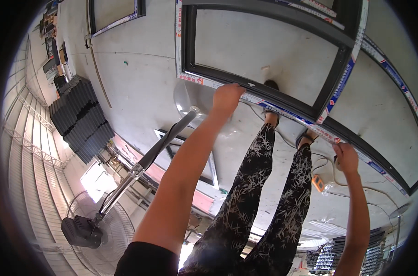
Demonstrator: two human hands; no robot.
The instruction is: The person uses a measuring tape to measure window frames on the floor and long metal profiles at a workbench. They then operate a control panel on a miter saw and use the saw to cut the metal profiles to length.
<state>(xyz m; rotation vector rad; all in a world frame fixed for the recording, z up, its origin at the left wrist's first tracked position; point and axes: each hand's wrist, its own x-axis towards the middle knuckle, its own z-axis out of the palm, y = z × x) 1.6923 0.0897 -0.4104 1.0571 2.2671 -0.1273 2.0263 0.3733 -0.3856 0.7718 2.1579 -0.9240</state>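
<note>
Window frame [287, 102], dark profile, edged with printed blue-and-white protective tape [341, 87]: located ahead of the person, its near bar crossing above the feet; floor contact cannot be told. Left hand [226, 99]: fingers curled together over the near taped edge. Right hand [347, 158]: thumb and fingers pinching the same edge, farther right. Pedestal fan [82, 231]: left, pole slanting beside the left forearm. Stack of dark ribbed lengths [80, 117]: far left. Orange device [318, 183]: on the pale floor [140, 76], near cables.
</note>
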